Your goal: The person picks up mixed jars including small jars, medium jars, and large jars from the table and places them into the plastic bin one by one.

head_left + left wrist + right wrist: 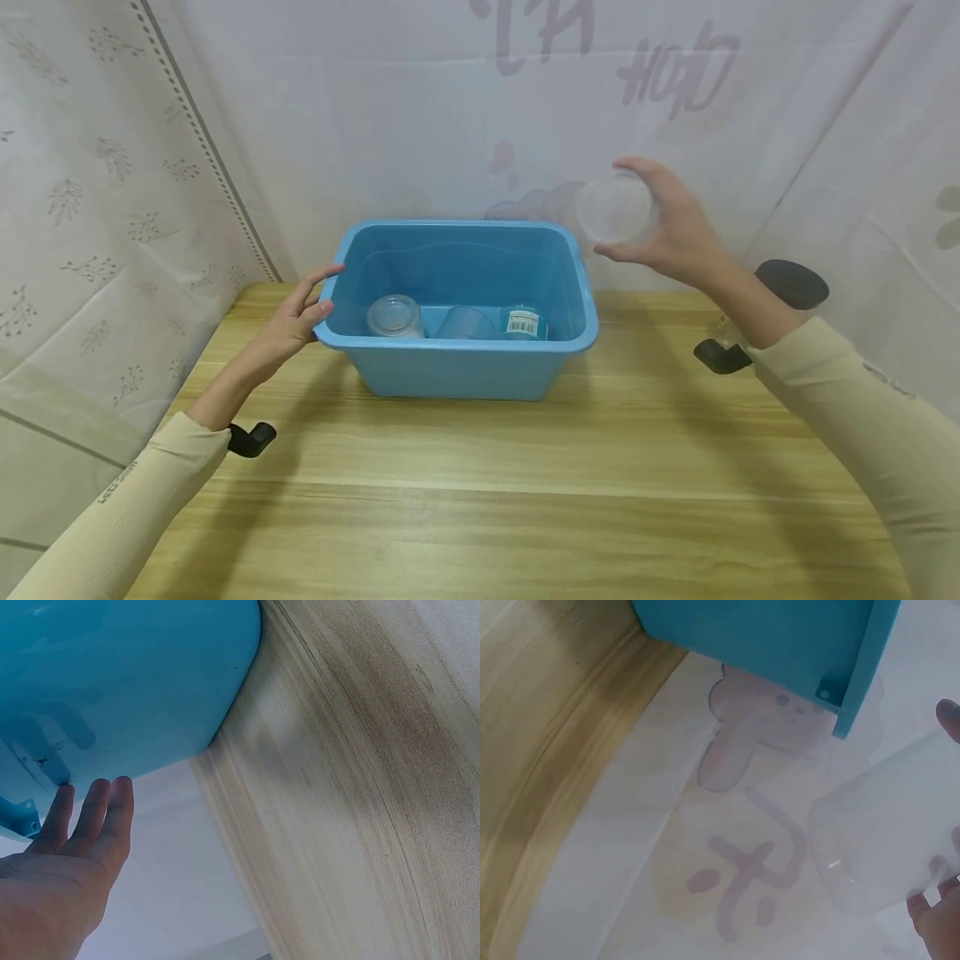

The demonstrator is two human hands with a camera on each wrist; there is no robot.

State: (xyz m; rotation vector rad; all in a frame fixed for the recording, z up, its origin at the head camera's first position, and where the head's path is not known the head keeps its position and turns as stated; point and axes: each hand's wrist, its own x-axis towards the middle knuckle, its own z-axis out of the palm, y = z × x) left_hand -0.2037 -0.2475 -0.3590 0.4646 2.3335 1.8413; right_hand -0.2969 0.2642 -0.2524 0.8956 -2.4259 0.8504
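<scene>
A blue plastic tub (450,371) stands on the wooden table. My left hand (296,312) holds its left rim, thumb and index finger over the edge. In the left wrist view, the other fingers (118,817) reach up along the tub's outer side. My right hand (682,225) grips a clear plastic cup (615,208), raised beyond the tub's back right corner; its smooth closed end shows in the right wrist view. Inside the tub lie a clear round container (394,317), a clear cylinder (465,323) and a clear container with a barcode label (525,322), partly hidden by the front wall.
A pale printed curtain (420,108) hangs right behind the tub and along both sides. Bare wooden tabletop (525,492) stretches in front of the tub. Black camera mounts (252,439) sit at both wrists.
</scene>
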